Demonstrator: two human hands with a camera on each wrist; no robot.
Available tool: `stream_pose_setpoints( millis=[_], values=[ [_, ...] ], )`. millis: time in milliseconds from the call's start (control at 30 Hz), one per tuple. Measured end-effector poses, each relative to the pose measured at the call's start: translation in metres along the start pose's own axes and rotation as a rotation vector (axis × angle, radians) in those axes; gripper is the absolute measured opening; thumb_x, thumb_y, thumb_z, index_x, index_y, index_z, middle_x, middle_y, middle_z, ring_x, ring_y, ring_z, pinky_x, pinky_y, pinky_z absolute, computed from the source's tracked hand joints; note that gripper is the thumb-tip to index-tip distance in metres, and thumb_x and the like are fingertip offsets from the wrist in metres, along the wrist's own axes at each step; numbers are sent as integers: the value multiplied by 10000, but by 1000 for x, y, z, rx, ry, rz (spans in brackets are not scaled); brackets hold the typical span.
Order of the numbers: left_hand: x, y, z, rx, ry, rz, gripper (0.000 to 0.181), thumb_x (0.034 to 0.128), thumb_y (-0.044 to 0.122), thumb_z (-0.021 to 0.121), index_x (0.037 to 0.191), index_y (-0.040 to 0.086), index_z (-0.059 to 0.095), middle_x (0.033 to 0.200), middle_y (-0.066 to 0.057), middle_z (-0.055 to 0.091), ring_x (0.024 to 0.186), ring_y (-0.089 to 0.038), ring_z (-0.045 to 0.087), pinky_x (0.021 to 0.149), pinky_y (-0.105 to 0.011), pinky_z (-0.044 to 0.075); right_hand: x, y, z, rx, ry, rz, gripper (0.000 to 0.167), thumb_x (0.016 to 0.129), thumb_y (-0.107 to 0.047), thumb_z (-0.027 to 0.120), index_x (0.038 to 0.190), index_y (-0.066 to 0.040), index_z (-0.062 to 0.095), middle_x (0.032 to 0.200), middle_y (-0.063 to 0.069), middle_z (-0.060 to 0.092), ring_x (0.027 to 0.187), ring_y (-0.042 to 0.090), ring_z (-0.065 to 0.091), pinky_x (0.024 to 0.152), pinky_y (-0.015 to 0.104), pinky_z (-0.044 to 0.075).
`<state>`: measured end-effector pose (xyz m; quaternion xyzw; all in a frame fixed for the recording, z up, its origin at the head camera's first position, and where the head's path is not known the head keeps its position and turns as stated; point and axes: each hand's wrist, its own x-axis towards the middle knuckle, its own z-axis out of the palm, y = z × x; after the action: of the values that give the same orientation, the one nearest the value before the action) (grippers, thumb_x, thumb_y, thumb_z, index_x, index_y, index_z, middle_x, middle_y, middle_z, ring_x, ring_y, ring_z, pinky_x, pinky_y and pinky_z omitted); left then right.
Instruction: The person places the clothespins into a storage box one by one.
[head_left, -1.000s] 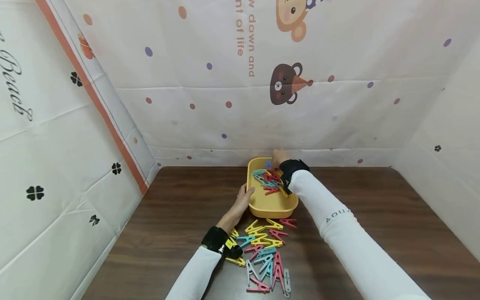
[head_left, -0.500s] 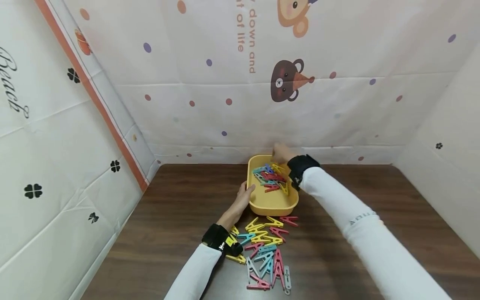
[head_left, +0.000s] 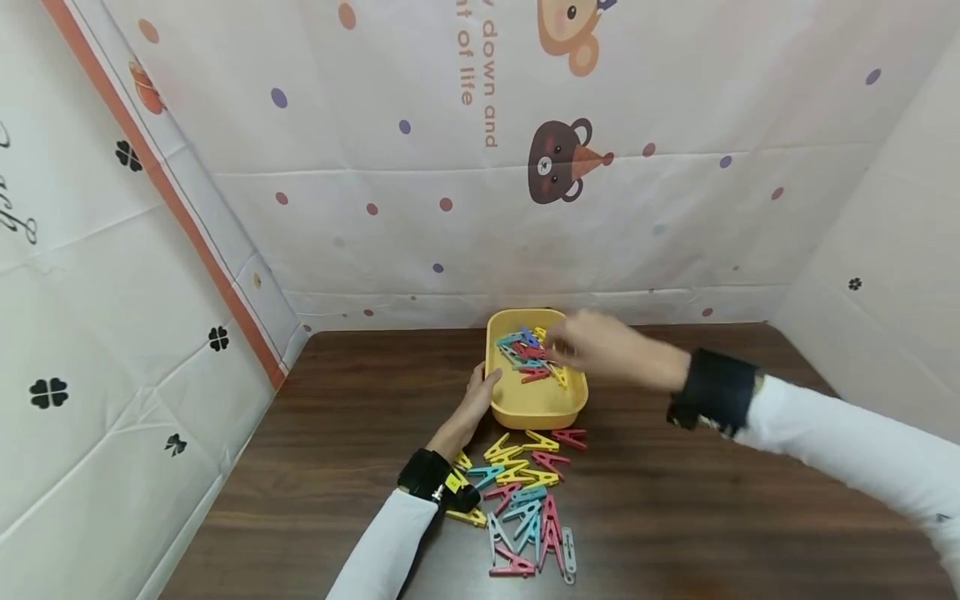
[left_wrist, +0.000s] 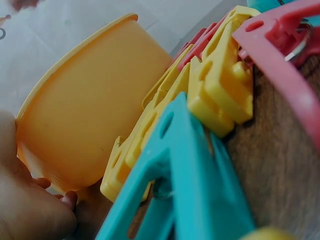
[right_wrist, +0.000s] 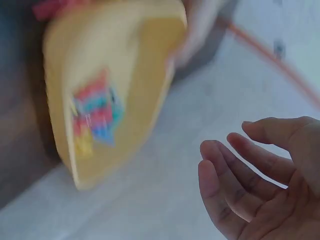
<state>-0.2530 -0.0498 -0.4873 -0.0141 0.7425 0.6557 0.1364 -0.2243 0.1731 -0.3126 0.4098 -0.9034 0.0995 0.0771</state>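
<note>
A yellow basket [head_left: 536, 403] stands at the table's back, with red, blue, teal and yellow clothespins [head_left: 531, 353] inside. My left hand [head_left: 471, 410] holds its left side, the thumb at the rim; in the left wrist view the fingers of that hand [left_wrist: 30, 200] curl under the basket's wall [left_wrist: 90, 110]. Over the right rim is my right hand [head_left: 611, 346], blurred in the head view. The right wrist view shows that hand [right_wrist: 265, 180] with fingers relaxed and nothing between them, apart from the tilted-looking basket [right_wrist: 145, 85].
Several yellow, pink, teal and grey clothespins [head_left: 525, 475] lie loose on the brown table [head_left: 675, 500] in front of the basket, some beside my left wrist. A printed white cloth [head_left: 360, 250] hangs behind the table and along its sides.
My right hand has come from the basket's back right corner toward the right and nearer, its forearm swinging outward. The left hand keeps its hold and the basket stays in place.
</note>
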Motion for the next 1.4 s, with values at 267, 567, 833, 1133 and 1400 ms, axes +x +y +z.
stream_pose_setpoints(
  millis=[267,567,833,1133,1400],
  values=[
    [-2,-3,-3,-7,17,-12,735,1058,522,437,1643,171,164,1709,-141,112,1589,-332,55,1258,-576,140,-73,-26,72,-226,-127,-255,104,892,-185,794,953,-118,743,893,-19,648,767,78,602,592,195,511],
    [-2,-7,1,1,-12,5,705,1072,501,415,1640,164,167,1709,-147,114,1589,-349,40,1247,-598,140,-95,-13,105,-159,-228,-169,172,896,-151,790,1055,-99,751,1009,34,657,844,100,612,678,220,570],
    [0,-3,4,-7,-2,-10,690,1076,466,418,1641,164,162,1708,-138,121,1589,-330,58,1259,-566,148,-90,-5,113,-92,-224,-78,121,923,-150,761,1030,-94,753,938,8,593,778,79,557,665,224,551],
    [2,1,2,-14,2,-1,689,1074,477,419,1641,176,170,1710,-134,112,1588,-326,80,1260,-559,159,-87,-6,110,-91,-216,1,159,898,-141,785,1022,-48,749,925,43,581,753,111,556,669,237,563],
    [3,-1,3,-19,5,-10,706,1071,484,424,1643,164,162,1707,-150,116,1580,-340,122,1258,-553,181,-88,-7,111,-94,-259,22,131,904,-143,780,982,-39,762,906,38,591,731,93,552,669,245,567]
  ],
)
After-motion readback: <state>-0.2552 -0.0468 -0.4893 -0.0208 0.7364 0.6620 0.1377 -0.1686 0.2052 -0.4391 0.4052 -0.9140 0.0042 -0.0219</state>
